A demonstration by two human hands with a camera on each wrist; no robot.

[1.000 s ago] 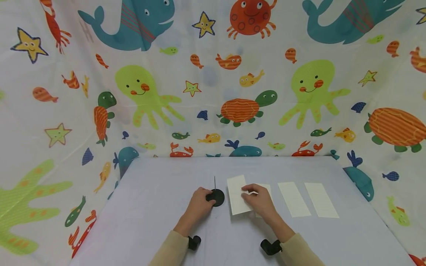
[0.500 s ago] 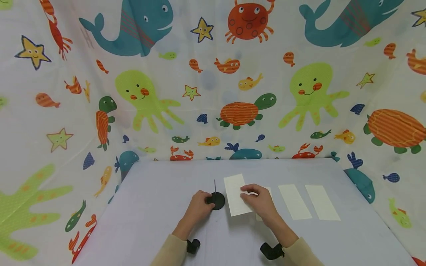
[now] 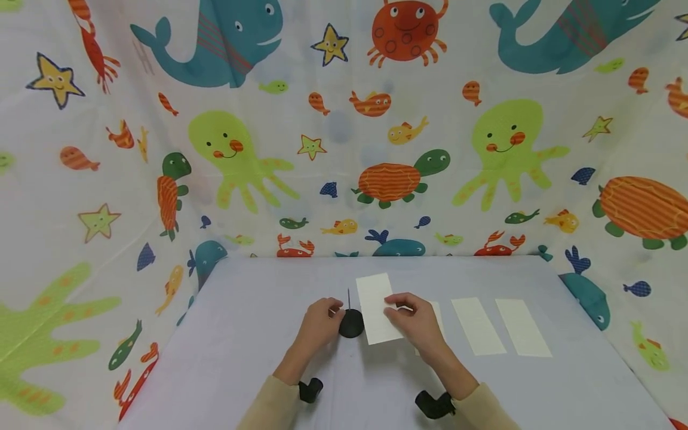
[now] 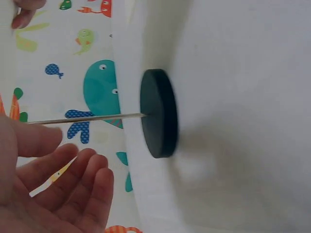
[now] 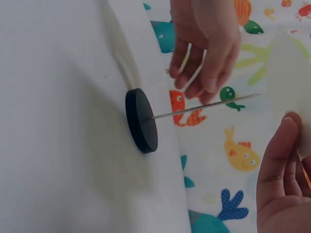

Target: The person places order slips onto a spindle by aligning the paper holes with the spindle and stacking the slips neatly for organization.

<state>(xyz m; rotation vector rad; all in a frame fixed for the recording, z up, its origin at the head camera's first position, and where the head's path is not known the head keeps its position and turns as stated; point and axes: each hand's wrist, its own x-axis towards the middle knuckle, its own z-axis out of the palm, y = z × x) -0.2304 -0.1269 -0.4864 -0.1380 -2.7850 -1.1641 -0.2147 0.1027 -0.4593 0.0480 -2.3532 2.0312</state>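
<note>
A bill spike [image 3: 351,324], a round black base with a thin upright metal pin, stands on the white table. My left hand [image 3: 318,325] is raised just left of it, fingers loosely bent and holding nothing; in the left wrist view the hand [image 4: 63,194] lies near the pin's upper part. Right of the spike, my right hand [image 3: 418,322] pinches a cream paper slip [image 3: 373,304] by its right edge, between thumb and fingers. The right wrist view has the slip [image 5: 286,73] beside the pointed pin tip, apart from the bare pin.
Two more paper slips [image 3: 478,326] [image 3: 523,327] lie flat in a row to the right. Another slip [image 3: 438,313] is partly hidden behind my right hand. A curtain [image 3: 333,125] with printed sea animals surrounds the table's back and sides.
My left hand has let go of the spike's base and lifted slightly away. My right hand has raised the slip and shifted it a little left, nearer the pin.
</note>
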